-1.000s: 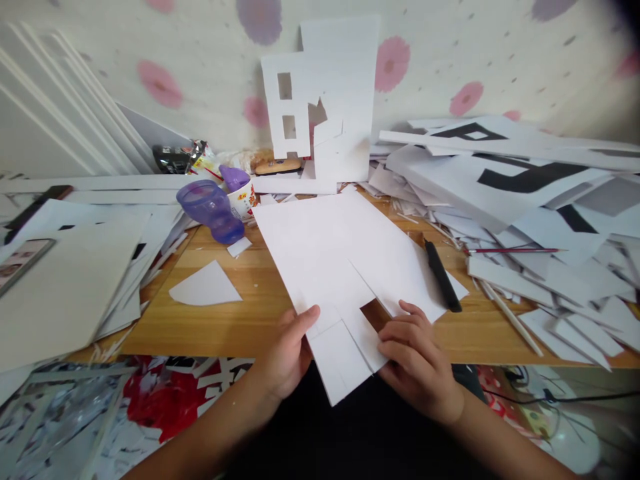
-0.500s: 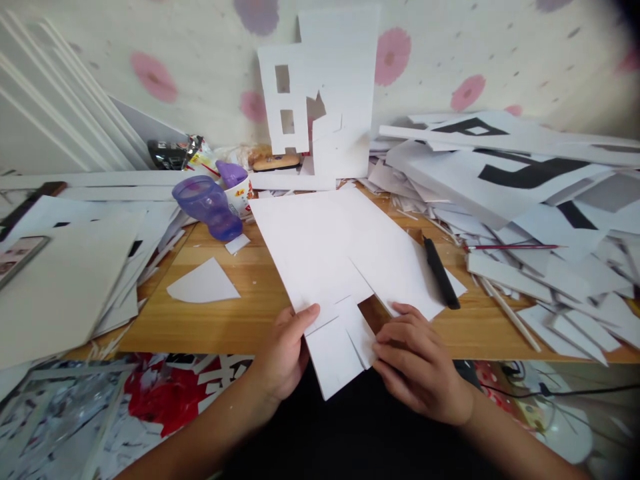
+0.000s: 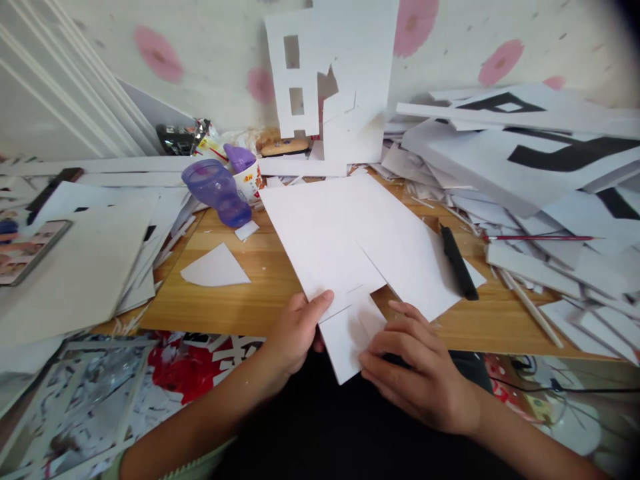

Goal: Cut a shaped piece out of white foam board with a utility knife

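Observation:
A white foam-board-like sheet (image 3: 320,233) with cut slits juts over the table's front edge. My left hand (image 3: 299,331) grips its left edge, thumb on top and fingers underneath. My right hand (image 3: 423,370) is closed at the near end, fingertips pinching the edge beside a narrow cut strip (image 3: 369,317). A notch in the sheet shows wood just above those fingers. Another white sheet (image 3: 415,267) lies flat to the right, partly under the first. On it rests a black-handled tool (image 3: 459,263), possibly a cutter knife; its tip is hard to make out.
White offcuts and printed sheets (image 3: 550,160) are heaped on the right, with a red pencil-like stick (image 3: 543,238). A purple cup (image 3: 217,193), a curved offcut (image 3: 215,267) and a phone (image 3: 35,250) are on the left. A cut-out panel (image 3: 357,87) stands against the wall.
The right fingertips have shifted left along the near end, and the gap beside the cut strip has narrowed. My left hand keeps its hold. The whole view has shifted slightly.

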Available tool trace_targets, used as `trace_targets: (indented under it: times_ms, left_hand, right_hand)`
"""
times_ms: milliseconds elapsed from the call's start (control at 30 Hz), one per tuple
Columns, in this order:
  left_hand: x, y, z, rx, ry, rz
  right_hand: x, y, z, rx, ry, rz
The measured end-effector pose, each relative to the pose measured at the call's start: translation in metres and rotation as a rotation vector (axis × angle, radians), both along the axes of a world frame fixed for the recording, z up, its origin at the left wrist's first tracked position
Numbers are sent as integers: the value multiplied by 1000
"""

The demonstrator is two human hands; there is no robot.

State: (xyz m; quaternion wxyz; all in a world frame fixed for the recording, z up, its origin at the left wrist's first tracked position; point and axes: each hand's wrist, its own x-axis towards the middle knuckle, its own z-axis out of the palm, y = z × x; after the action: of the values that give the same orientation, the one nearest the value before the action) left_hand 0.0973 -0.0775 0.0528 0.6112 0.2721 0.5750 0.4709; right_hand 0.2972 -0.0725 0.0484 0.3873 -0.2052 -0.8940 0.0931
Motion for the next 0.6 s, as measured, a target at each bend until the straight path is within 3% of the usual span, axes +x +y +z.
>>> trace_targets:
  times_ms: [267, 600]
  left_hand:
    - [0, 1, 1, -36, -27, 9]
    - [3, 1, 7, -48, -83, -7]
  right_hand:
    - [-8, 1, 0, -30, -30, -21]
    - [-16, 4, -13, -11, -67, -95]
